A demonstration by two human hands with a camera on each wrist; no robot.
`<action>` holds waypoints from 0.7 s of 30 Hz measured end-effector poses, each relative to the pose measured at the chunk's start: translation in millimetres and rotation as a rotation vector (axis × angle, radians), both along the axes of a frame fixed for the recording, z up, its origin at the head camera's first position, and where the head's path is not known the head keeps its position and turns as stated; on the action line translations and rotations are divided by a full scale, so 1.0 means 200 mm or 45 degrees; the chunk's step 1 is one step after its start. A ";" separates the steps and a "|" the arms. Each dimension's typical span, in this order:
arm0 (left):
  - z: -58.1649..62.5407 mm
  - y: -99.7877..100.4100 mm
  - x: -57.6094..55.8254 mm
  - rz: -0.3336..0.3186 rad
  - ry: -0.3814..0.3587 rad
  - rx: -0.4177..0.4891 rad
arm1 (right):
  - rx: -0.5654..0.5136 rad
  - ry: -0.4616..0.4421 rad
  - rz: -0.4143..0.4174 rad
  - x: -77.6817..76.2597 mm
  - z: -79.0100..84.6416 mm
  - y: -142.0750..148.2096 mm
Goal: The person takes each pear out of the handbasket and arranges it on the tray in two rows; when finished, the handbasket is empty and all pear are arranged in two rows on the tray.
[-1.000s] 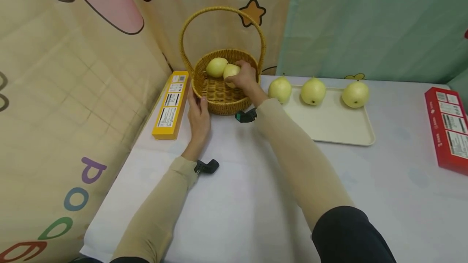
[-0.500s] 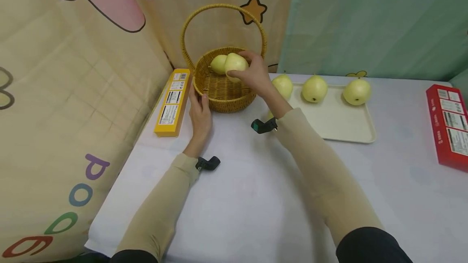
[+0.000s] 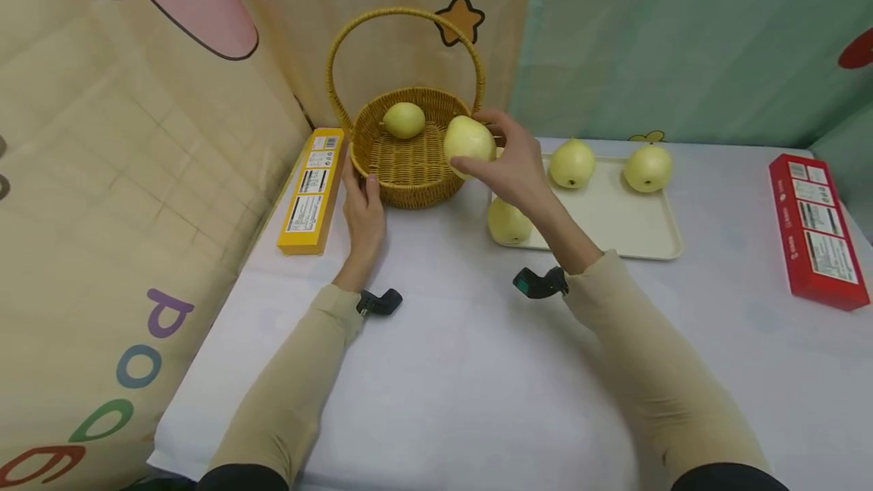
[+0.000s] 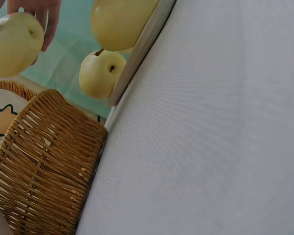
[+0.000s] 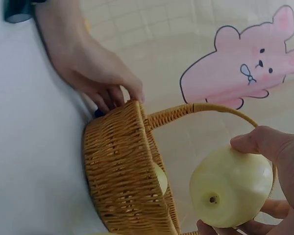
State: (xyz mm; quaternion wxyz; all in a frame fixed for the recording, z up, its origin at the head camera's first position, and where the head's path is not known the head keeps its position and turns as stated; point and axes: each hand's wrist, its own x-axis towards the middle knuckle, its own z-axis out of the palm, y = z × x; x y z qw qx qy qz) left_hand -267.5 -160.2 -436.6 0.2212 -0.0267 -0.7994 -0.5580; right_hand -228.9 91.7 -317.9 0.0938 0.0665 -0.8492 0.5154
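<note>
My right hand [image 3: 518, 165] pinches a pale yellow-green pear [image 3: 469, 148] between thumb and fingers, just off the right rim of the wicker basket [image 3: 419, 195]. In the right wrist view this pear [image 5: 232, 188] hangs in the air beside the basket handle. My left hand [image 3: 364, 211] grips the basket's front left rim; the right wrist view shows its thumb on the rim and fingers against the outer wall. Inside the basket lies one pear [image 3: 404, 120]. A cream tray [image 3: 614, 229] carries a front-left pear [image 3: 509, 221] and two farther back, the middle pear [image 3: 573, 163] and right pear [image 3: 648, 168].
A yellow box [image 3: 312, 192] lies close to the left of the basket and my left hand. Far right on the white-covered table [image 3: 436, 377] is a red box [image 3: 816, 229]. The basket's tall handle [image 3: 405, 12] arches above it. Printed curtains [image 3: 682, 44] stand behind.
My right hand has lifted one of the two pears out of the basket and carried it right, past the rim. The left hand keeps its place on the basket.
</note>
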 end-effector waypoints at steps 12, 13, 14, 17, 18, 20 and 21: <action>0.01 -0.01 -0.01 0.013 -0.027 -0.019 | 0.072 -0.020 -0.114 0.26 -0.07 0.30; 0.01 -0.01 -0.01 0.011 -0.023 -0.020 | 0.085 -0.030 -0.129 0.28 -0.08 0.32; 0.01 -0.01 -0.01 0.009 -0.020 -0.022 | 0.103 -0.040 -0.145 0.30 -0.08 0.35; 0.01 -0.01 -0.02 -0.003 -0.009 -0.014 | 0.156 -0.078 -0.192 0.34 -0.11 0.42; 0.01 -0.01 -0.02 -0.006 -0.010 -0.010 | 0.170 -0.096 -0.207 0.35 -0.12 0.45; 0.00 0.00 -0.02 -0.008 -0.018 -0.003 | 0.205 -0.135 -0.237 0.38 -0.15 0.49; 0.00 0.00 -0.02 -0.012 -0.020 0.002 | 0.221 -0.158 -0.249 0.39 -0.17 0.51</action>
